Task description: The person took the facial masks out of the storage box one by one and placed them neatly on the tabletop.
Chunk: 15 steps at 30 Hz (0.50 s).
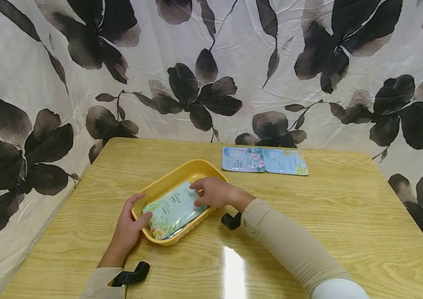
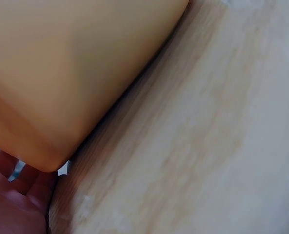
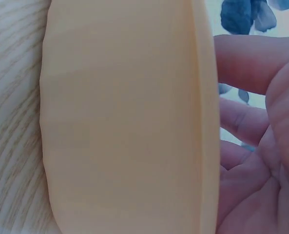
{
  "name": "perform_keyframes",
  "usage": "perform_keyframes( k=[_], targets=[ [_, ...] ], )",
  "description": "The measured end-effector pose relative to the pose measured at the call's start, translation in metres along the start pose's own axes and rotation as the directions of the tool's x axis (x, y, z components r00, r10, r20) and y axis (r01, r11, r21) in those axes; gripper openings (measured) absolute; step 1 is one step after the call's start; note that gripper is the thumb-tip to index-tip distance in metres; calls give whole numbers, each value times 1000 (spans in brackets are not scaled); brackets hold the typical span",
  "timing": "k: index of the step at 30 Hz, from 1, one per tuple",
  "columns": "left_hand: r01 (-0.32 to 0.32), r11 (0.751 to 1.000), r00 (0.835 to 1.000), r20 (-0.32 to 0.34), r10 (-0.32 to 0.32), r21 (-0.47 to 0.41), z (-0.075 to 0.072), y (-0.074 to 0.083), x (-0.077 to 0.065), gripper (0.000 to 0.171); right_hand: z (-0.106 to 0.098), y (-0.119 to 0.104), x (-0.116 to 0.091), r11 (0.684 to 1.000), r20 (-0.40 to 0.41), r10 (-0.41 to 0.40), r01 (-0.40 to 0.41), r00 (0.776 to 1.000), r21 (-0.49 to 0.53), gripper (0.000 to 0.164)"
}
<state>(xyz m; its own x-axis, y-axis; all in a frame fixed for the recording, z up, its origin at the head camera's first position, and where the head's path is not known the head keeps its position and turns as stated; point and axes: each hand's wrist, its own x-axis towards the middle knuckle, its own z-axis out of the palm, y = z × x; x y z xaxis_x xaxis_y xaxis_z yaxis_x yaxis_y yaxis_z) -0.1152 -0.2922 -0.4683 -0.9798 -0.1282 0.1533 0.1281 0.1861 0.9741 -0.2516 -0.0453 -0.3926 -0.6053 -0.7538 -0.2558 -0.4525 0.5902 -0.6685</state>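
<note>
A yellow plastic basket (image 1: 181, 169) stands at an angle on the table, its side filling much of both wrist views. Inside lies a pale green sachet (image 1: 175, 207) with printed flowers; the dark, shiny edge of something flat shows beneath it. My left hand (image 1: 129, 226) grips the near-left end of the basket, with the thumb over the rim. My right hand (image 1: 217, 192) reaches over the right side of the basket to the sachet's far end. Its thumb and fingers are spread apart there; the right wrist view hides the fingertips behind the basket rim (image 3: 208, 122).
Two blue sachets, one with pink flowers (image 1: 243, 159) and one with yellow flowers (image 1: 286, 161), lie side by side at the table's back edge. Behind the wooden table (image 1: 308, 232) hangs a floral cloth (image 1: 256, 62). A black wrist device (image 1: 133, 275) is on each arm.
</note>
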Motion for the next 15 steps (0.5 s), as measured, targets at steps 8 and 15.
perform_keyframes(
  k=[8,15],
  targets=[
    [-1,1000,1000,2,1,-6,-1,0,0,55,-4,1,1,992,10,-9,7,1000,124,55],
    [9,1000,1000,3,-9,-9,-1,1,0,54,-8,7,3,944,37,-58,43,998,328,58]
  ],
)
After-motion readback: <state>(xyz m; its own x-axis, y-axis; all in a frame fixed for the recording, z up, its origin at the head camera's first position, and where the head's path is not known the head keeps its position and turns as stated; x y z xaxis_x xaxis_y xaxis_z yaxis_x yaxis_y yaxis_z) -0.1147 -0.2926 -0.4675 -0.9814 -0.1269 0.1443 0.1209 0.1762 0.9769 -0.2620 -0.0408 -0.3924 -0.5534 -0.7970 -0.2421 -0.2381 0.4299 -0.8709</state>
